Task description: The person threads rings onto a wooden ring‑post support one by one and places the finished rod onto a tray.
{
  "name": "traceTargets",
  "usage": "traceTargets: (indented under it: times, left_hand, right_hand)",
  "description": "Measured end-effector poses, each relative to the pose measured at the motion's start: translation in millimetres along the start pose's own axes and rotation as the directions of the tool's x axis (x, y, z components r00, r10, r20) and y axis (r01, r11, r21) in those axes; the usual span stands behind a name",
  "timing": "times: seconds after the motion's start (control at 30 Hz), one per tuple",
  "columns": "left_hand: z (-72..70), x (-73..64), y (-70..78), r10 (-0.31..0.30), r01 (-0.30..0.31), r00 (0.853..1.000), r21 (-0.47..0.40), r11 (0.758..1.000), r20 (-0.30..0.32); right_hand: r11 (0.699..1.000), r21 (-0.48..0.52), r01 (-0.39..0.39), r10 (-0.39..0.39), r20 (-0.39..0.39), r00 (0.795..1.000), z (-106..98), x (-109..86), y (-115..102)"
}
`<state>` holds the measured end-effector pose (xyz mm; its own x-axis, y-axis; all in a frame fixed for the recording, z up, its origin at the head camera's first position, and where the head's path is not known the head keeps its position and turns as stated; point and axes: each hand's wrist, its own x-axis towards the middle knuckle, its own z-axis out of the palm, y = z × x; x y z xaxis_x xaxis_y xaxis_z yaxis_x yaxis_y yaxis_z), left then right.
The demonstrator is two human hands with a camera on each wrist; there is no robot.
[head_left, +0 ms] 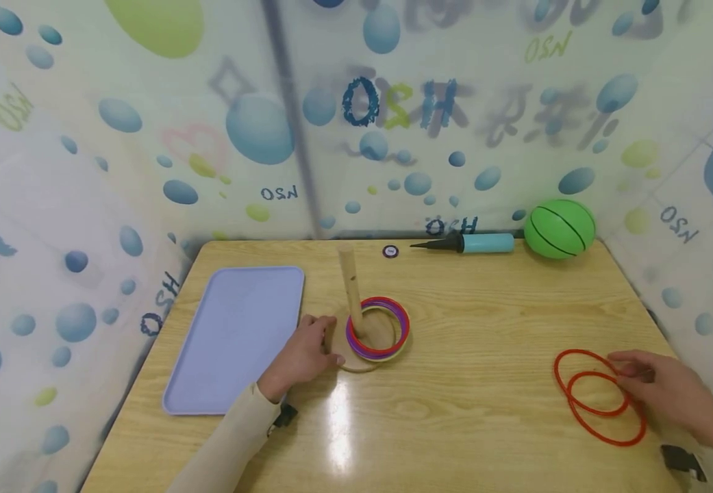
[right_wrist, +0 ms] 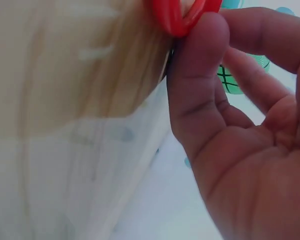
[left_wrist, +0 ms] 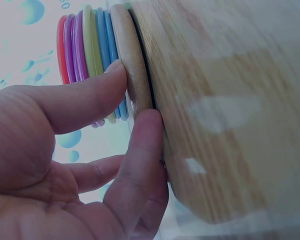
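Observation:
A wooden ring toss stand (head_left: 349,281) has its peg upright on a round base (left_wrist: 135,60). Red, purple, yellow-green and blue rings (left_wrist: 80,47) lie stacked around the peg. My left hand (head_left: 303,350) grips the base's near-left edge, with the thumb on its rim and a fingertip low at its side. At the table's right, two overlapping red rings (head_left: 599,413) lie partly under my right hand (head_left: 670,390). Thumb and forefinger of that hand pinch red ring material (right_wrist: 172,20) in the right wrist view; whether one ring or both cannot be told.
A lavender tray (head_left: 239,335) lies left of the stand on the wooden table (head_left: 455,411). Along the back edge are a small dark disc (head_left: 390,251), a blue hand pump (head_left: 488,243) and a green ball (head_left: 559,229). Patterned curtains surround the table.

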<state>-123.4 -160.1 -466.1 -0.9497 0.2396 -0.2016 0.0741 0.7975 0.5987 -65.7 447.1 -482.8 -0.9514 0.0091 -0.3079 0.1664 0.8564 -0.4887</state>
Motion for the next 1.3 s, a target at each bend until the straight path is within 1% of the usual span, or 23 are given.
traceTargets:
  times: [0.03,0.1,0.2,0.3,0.37,0.57,0.73,0.83,1.0,1.17,1.3]
  left_hand:
    - [0.0,0.2,-0.4,0.001,-0.001,1.000,0.000,1.000,0.000]
    - [0.5,0.5,-0.9,0.004,-0.004,1.000,0.001,1.000,0.003]
    - [1.3,1.1,-1.3,0.007,-0.007,1.000,0.005,1.000,-0.002]
    - [1.9,1.7,-1.5,0.007,-0.006,1.000,0.011,1.000,-0.010]
    - [2.1,2.0,-1.6,0.006,-0.006,1.000,0.014,1.000,-0.016]
    - [3.5,2.9,-2.8,0.010,-0.010,1.000,0.012,1.000,-0.011]
    - [4.2,3.2,-3.6,0.012,-0.012,1.000,0.010,1.000,-0.008]
    - [4.0,2.9,-2.9,0.012,-0.012,1.000,0.011,1.000,-0.010]
    - [3.6,2.0,-2.4,0.010,-0.009,1.000,0.011,1.000,-0.014]
    - [2.9,1.3,-2.2,0.009,-0.009,1.000,0.014,1.000,-0.016]
    - [2.0,1.0,-1.7,0.008,-0.007,1.000,0.013,1.000,-0.017]
  right_hand:
    - [1.000,0.008,-0.017,0.017,0.011,1.000,-0.7,0.9,-0.7]
    - [0.999,0.028,-0.023,0.022,0.030,0.999,-2.3,2.7,-1.6]
    - [0.999,0.051,-0.012,0.010,0.040,0.999,-4.6,5.5,-3.2]
    - [0.995,0.103,0.005,-0.009,0.039,0.999,-5.5,8.1,-5.3]
    - [0.987,0.160,0.014,-0.021,0.039,0.999,-4.7,9.0,-6.6]
    - [0.959,0.279,0.055,-0.054,-0.013,0.998,-2.0,10.9,-16.0]
    - [0.941,0.323,0.100,-0.086,-0.057,0.995,-7.0,13.8,-27.1]
    - [0.936,0.331,0.120,-0.099,-0.079,0.992,-13.8,14.2,-37.4]
    - [0.925,0.352,0.141,-0.101,-0.130,0.986,-25.2,10.9,-62.3]
    - [0.898,0.393,0.197,-0.135,-0.179,0.974,-34.3,5.9,-84.1]
    - [0.883,0.399,0.246,-0.173,-0.211,0.962,-40.1,1.6,-101.8]
